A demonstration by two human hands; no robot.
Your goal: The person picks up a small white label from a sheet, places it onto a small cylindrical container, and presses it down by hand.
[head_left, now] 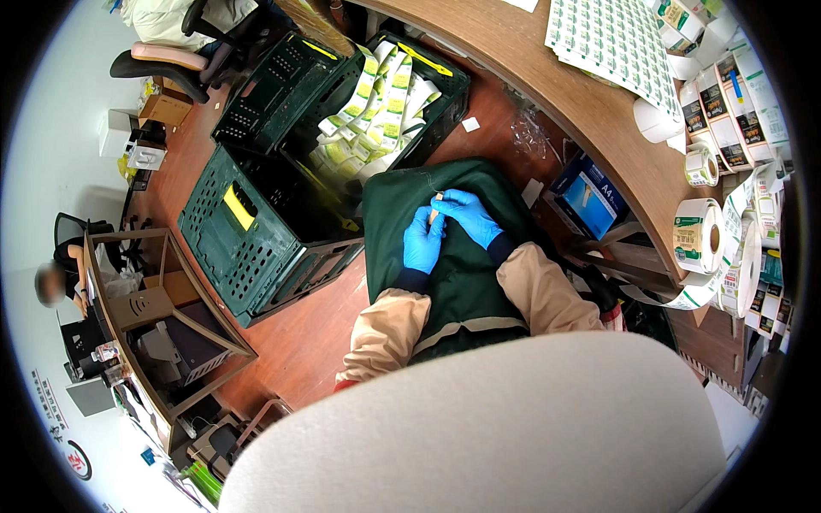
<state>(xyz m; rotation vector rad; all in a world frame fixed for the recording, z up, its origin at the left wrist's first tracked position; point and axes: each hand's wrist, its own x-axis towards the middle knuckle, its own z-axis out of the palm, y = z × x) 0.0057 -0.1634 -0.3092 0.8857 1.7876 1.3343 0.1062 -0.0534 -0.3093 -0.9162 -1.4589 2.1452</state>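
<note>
Both my hands wear blue gloves and meet above the dark green apron [389,209] spread over my lap. My left hand [422,244] is closed, its fingers pressed on a small tan piece [436,208] whose kind I cannot make out. From the right, my right hand [470,217] pinches the same piece near its upper end. Most of that piece is hidden by the fingers. Beyond my knees, a dark green crate [449,84] holds a heap of white, green and yellow label strips [389,94].
An open green crate [248,244] with a yellow handle stands left of my knees. A brown desk [590,111] curves along the right, bearing label sheets [607,51] and label rolls [697,235]. Under it sits a blue box [588,198]. Another person [70,265] is at a far-left desk.
</note>
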